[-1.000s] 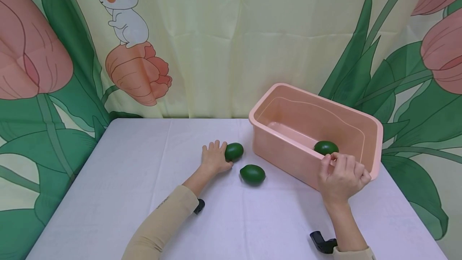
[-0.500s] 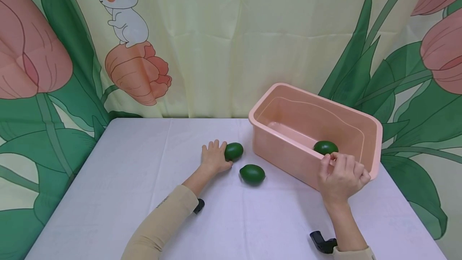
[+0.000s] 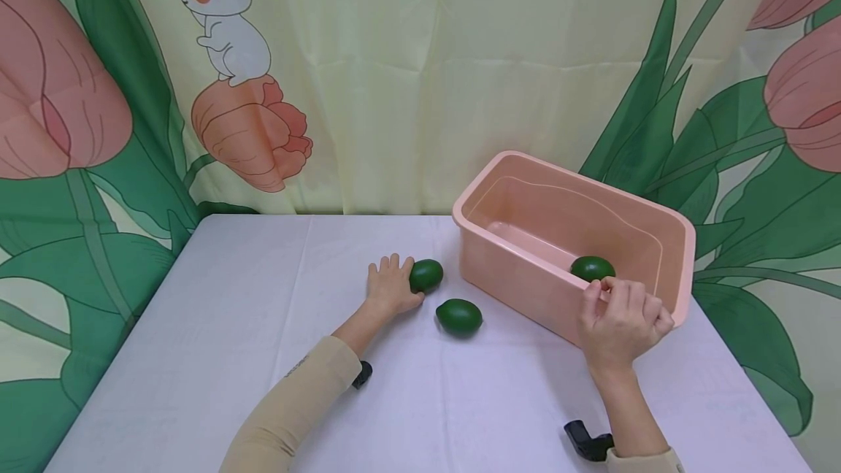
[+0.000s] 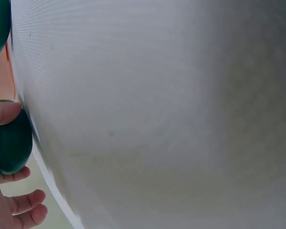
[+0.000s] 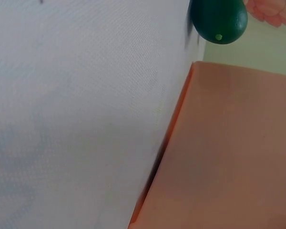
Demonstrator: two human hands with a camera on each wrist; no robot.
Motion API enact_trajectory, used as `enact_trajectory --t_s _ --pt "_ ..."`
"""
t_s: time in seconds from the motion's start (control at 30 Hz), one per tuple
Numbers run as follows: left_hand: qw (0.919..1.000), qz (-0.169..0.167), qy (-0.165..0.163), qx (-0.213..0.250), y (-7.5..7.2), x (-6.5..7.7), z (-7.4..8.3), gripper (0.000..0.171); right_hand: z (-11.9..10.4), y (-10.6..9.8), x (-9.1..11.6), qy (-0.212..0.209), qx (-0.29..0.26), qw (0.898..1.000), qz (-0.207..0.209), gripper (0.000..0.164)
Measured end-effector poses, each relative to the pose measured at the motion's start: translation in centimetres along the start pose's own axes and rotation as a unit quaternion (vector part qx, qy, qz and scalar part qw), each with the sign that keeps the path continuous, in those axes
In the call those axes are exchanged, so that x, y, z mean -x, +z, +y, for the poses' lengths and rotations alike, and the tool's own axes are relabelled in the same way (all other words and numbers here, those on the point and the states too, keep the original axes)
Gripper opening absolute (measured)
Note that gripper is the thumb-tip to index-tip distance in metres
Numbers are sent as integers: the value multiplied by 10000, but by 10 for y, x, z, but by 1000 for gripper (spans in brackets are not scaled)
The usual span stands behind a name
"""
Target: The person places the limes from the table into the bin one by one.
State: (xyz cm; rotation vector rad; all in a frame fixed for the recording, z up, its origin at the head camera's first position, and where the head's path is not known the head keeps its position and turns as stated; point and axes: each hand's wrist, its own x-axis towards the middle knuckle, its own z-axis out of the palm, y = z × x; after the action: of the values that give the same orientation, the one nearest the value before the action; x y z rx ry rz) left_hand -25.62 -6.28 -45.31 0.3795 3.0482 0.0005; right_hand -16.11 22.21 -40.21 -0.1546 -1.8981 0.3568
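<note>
Pinching a lime, other fingers spread, the left hand needs even pressure while the right hand grips the tub.

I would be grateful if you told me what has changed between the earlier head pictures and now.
Nothing has visibly moved, been taken hold of or let go. The left hand still holds one green fruit on the table, the loose green fruit lies nearby, the right hand still grips the near rim of the pink bin, and the third green fruit remains inside.
</note>
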Motion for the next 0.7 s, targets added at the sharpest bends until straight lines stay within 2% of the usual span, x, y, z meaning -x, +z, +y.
enact_trajectory --t_s 0.7 --pt "9989 333 89 316 1 -1 1 63 -1 -1 0 -18 53 10000 -2 41"
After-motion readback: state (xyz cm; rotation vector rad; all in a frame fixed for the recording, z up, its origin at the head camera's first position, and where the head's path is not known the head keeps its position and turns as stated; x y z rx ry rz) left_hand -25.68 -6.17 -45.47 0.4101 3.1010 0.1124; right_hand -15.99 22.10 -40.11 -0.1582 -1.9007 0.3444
